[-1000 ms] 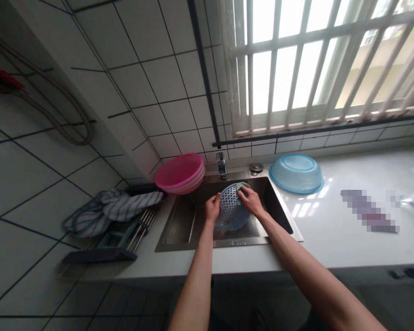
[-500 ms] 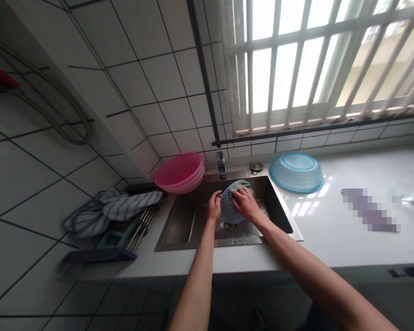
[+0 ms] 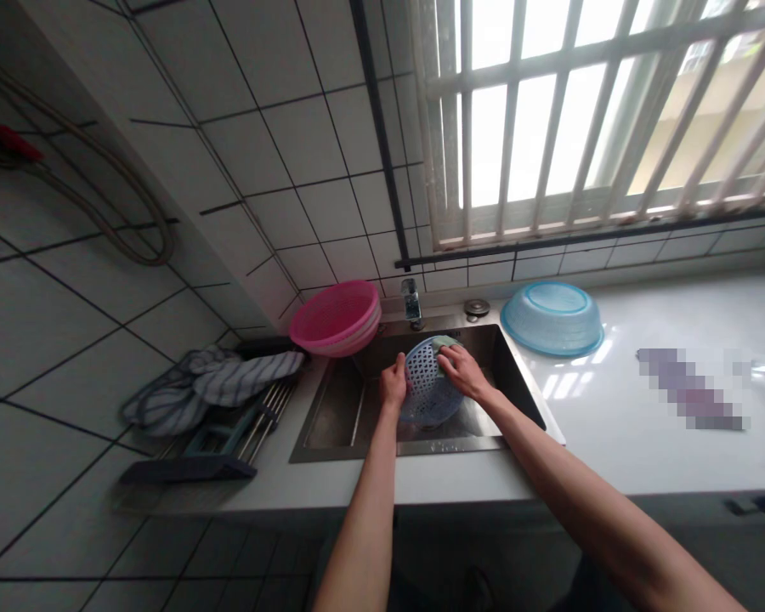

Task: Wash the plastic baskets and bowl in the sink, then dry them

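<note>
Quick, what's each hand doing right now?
Left hand: closed on the rim of the blue colander.
Right hand: holding a green cloth against the colander.

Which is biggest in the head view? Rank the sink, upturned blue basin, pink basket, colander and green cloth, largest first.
1. Sink
2. Blue basin and pink basket: too alike to rank
3. Colander, a bit smaller, though partly covered
4. Green cloth, partly hidden by the right hand

Both hands (image 3: pixel 393 384) (image 3: pixel 462 371) and both forearms (image 3: pixel 365 510) (image 3: pixel 567 484) are bare, with dark, bluish clothing (image 3: pixel 572 586) dimly visible below.
</note>
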### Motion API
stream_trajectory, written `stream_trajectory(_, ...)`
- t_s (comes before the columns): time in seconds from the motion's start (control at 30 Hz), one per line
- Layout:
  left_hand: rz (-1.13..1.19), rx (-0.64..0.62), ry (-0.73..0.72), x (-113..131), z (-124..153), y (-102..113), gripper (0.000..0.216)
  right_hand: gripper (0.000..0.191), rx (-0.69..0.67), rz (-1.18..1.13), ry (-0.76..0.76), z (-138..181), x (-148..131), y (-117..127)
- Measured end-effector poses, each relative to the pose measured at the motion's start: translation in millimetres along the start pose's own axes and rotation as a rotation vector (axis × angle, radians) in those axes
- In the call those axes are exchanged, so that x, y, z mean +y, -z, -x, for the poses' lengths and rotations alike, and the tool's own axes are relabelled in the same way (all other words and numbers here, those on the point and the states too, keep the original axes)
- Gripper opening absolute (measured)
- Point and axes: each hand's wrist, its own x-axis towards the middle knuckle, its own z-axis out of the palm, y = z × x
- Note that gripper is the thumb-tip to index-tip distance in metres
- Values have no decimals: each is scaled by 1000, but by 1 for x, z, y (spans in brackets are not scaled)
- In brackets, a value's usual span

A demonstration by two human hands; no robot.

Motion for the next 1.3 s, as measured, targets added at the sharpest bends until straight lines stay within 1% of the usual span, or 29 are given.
stream_trajectory(0.1, -48, 19, -57, 1, -2, 1, 75, 19, -151, 89, 276, 8, -25, -8)
stream_trajectory(0.13, -53, 25, -74, 1, -2, 2, 75, 18, -188, 107, 339, 10, -31, -10)
stream_trajectory(0.17, -56, 31, -86, 1, -2, 3, 74, 18, -209, 110, 370, 11, -34, -11)
stream_trajectory(0.2, -56, 37, -91, 0, -2, 4, 74, 19, -210, 98, 368, 10, -32, -10)
stream_trajectory(0.23, -55, 40, -86, -1, -1, 5, 75, 22, -191, 76, 334, 9, -27, -8)
stream_trajectory(0.37, 15, 22, -35, -6, 1, 6, 79, 35, -47, -31, 49, -2, 8, 2)
stream_trajectory(0.4, 38, 15, -24, -7, 2, 6, 81, 36, -35, -39, 16, -3, 12, 3)
stream_trajectory(0.43, 51, 15, -16, -7, 2, 7, 82, 35, -37, -33, 16, -3, 12, 2)
stream_trajectory(0.5, 40, 36, -6, -8, 1, 8, 85, 31, -80, 14, 110, 2, -1, -3)
stream_trajectory(0.6, -11, 72, -24, -9, -1, 10, 87, 23, -198, 96, 320, 13, -32, -12)
stream_trajectory(0.67, -27, 78, -30, -9, -3, 11, 88, 23, -265, 101, 399, 17, -43, -13)
stream_trajectory(0.73, -34, 80, -23, -11, -4, 11, 89, 29, -267, 59, 367, 15, -38, -10)
stream_trajectory(0.77, -29, 83, -12, -13, -4, 10, 89, 33, -237, 27, 314, 12, -31, -7)
stream_trajectory(0.87, 32, 79, 44, -16, -5, 11, 90, 43, -93, -72, 110, 3, -6, 0)
stream_trajectory(0.93, 72, 71, 67, -17, -5, 12, 90, 43, -40, -89, 58, 2, 0, 0)
stream_trajectory(1.0, 58, 72, 51, -16, -5, 12, 88, 37, -69, -45, 125, 5, -8, -5)
stream_trajectory(1.1, 6, 62, -32, -13, -4, 10, 86, 27, -189, 28, 317, 13, -27, -13)
stream_trajectory(1.13, -4, 48, -65, -12, -4, 8, 85, 27, -213, 28, 351, 14, -29, -14)
stream_trajectory(1.17, -9, 29, -91, -10, -3, 7, 84, 28, -211, 13, 348, 13, -27, -14)
stream_trajectory(1.2, -6, 7, -108, -9, -1, 5, 83, 29, -179, -10, 308, 12, -22, -13)
stream_trajectory(1.23, 5, -18, -117, -7, 0, 4, 83, 30, -125, -36, 237, 10, -14, -10)
stream_trajectory(1.3, 47, -70, -120, -4, 3, 1, 82, 34, -1, -80, 62, 4, 7, -4)
